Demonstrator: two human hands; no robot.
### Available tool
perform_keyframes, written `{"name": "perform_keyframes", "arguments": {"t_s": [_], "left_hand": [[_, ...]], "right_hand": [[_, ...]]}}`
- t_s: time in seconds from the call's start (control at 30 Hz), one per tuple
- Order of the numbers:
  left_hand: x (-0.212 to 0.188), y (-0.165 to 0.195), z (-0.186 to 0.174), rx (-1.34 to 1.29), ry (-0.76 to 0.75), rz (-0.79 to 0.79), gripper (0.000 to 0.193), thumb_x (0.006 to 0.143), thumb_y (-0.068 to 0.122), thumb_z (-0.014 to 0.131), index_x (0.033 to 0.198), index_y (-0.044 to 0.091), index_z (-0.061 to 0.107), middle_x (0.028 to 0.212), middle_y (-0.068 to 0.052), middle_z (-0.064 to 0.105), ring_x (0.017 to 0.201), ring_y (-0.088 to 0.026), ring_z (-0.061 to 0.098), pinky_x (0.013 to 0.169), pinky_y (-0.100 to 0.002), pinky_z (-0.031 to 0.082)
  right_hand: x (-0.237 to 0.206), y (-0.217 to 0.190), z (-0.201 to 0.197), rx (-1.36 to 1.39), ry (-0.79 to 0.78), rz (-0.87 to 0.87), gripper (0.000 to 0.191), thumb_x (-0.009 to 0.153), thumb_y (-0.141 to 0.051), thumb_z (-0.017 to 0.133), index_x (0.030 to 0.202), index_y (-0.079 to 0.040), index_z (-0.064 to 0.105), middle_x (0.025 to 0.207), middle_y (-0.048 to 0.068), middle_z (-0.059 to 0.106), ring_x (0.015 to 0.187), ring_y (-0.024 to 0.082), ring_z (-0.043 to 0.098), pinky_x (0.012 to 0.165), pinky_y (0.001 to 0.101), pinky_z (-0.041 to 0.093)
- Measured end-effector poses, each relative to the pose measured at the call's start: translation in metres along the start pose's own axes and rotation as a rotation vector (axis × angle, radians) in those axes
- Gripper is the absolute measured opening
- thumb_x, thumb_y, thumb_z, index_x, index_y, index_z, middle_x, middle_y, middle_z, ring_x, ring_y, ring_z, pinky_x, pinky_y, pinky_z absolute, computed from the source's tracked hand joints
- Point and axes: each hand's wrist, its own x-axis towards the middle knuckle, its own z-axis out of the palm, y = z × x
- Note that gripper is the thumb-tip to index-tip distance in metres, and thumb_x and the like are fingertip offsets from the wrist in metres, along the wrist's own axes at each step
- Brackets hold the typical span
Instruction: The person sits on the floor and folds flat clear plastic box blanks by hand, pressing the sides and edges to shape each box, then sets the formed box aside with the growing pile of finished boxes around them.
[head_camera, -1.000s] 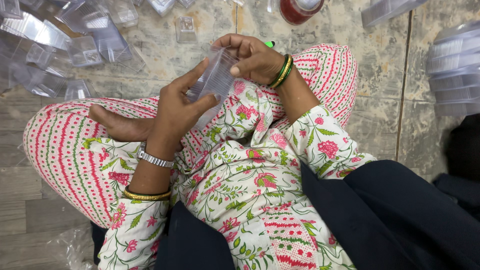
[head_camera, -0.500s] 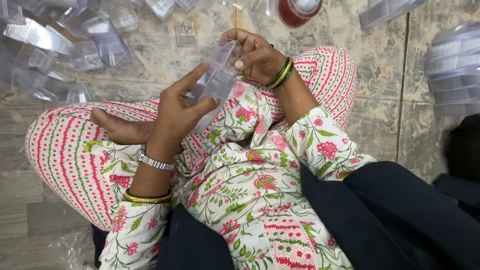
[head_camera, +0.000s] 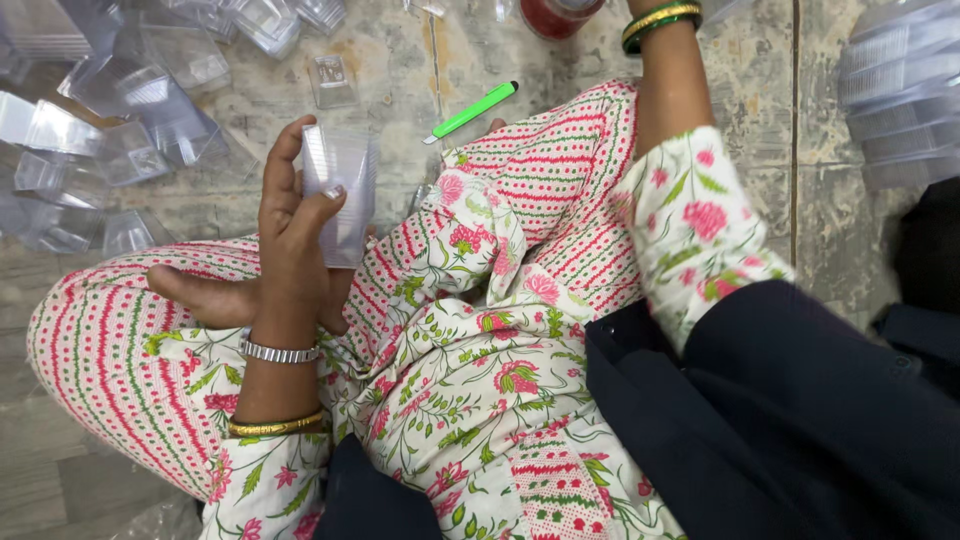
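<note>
The right hand has left the clear plastic cup (head_camera: 338, 190) and reaches out of view (grip untellable); the left hand (head_camera: 292, 230) alone clamps it, bare floor (head_camera: 400, 110) beyond the cup.

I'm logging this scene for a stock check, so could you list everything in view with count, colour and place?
Clear plastic piece: one, transparent, held upright in the left hand.
Loose plastic pieces: many, too jumbled to count, transparent, scattered on the floor upper left.
Stacked plastic containers: one stack, clear, upper right edge.
Green stick tool: one, bright green, lying on the floor beside the knee.
Red round object: one, red, top edge, partly cut off.
Stone floor: grey-brown, beneath everything.
Dark cloth: navy, over the lap, lower right.
Left hand: gripping the clear piece; silver and gold bangles on the wrist.
Right arm: reaching towards the top edge, hand out of frame; green and gold bangles.
</note>
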Motion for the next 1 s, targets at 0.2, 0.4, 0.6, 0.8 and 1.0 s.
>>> {"name": "perform_keyframes", "arguments": {"t_s": [0.2,0.4,0.6,0.8,1.0], "left_hand": [[0.002,-0.007,-0.003,0.098,0.038,-0.003,0.053,0.103,0.006,0.061,0.153,0.012,0.043,0.131,-0.008,0.062,0.11,-0.014,0.064,0.089,-0.031,0.057],[0.009,-0.019,0.001,0.24,0.014,-0.028,0.057,0.102,0.006,0.066,0.155,0.012,0.044,0.117,-0.008,0.065,0.105,-0.012,0.063,0.088,-0.027,0.054],[0.008,-0.015,0.006,0.428,0.012,0.079,0.074,0.099,0.007,0.067,0.162,0.014,0.029,0.143,-0.014,0.056,0.128,-0.019,0.059,0.105,-0.03,0.05],[0.014,-0.015,0.003,0.32,-0.026,0.055,0.069,0.101,0.009,0.063,0.163,0.007,0.032,0.166,-0.012,0.04,0.15,-0.022,0.042,0.121,-0.034,0.036],[0.014,-0.006,-0.011,0.302,0.01,0.087,0.058,0.109,0.026,0.045,0.16,0.0,0.037,0.168,-0.01,0.037,0.158,-0.021,0.029,0.129,-0.034,0.019]], "right_hand": [[0.007,0.007,-0.004,0.019,0.067,0.024,0.049,0.084,0.003,0.082,0.126,-0.001,0.058,0.108,0.009,0.071,0.097,0.022,0.074,0.087,0.0387,0.063],[0.014,-0.022,0.028,0.154,-0.247,0.04,0.048,0.084,-0.001,0.083,0.126,-0.003,0.06,0.107,0.008,0.073,0.097,0.02,0.075,0.088,0.0374,0.064],[-0.103,-0.022,0.138,-0.07,-0.899,-0.01,0.049,0.084,-0.008,0.084,0.129,0.0,0.065,0.113,0.011,0.075,0.102,0.018,0.07,0.091,0.0365,0.056],[-0.055,-0.011,0.144,-0.011,-1.042,-0.02,0.032,0.099,-0.032,0.073,0.115,-0.004,0.075,0.138,0.007,0.07,0.121,0.017,0.067,0.111,0.0349,0.054],[0.032,0.028,0.105,-1.414,-0.337,-0.407,0.048,0.077,-0.037,0.085,0.111,-0.006,0.074,0.142,0.027,0.048,0.116,0.056,0.055,0.093,0.0619,0.048]]}}
